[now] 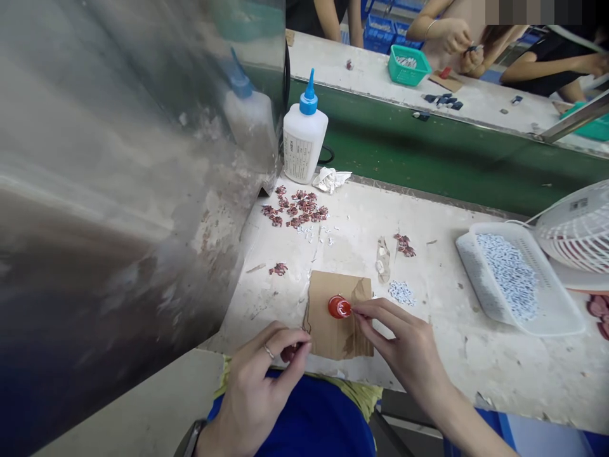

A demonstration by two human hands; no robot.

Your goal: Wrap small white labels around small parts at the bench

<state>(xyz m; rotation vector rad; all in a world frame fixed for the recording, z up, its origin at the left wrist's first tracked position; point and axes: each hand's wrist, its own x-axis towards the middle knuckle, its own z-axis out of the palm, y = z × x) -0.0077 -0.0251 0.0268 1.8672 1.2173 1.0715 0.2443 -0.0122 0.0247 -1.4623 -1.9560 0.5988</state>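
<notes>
My left hand [266, 377], with a ring on one finger, is closed around a small dark red-brown piece [288, 353] near the table's front edge. Most of that piece is hidden by the fingers. Thumb and fingertips of my right hand [404, 336] are pinched together at the rim of a small red cup [335, 306] with shiny liquid inside. Whatever the right fingertips hold is too small to make out. The cup stands on a square of brown cardboard [328, 339]. Just beyond my right hand lies a pile of tiny white-and-blue pieces [402, 292].
Reddish-brown figures [304, 206] lie in a cluster below a white glue bottle [304, 139] and crumpled tissue [330, 179]. A white basket [561, 317] of tiny pieces stands right, beside a fan [580, 222]. A metal panel [143, 190] borders the left. Co-workers' hands [457, 38] work across the green divider.
</notes>
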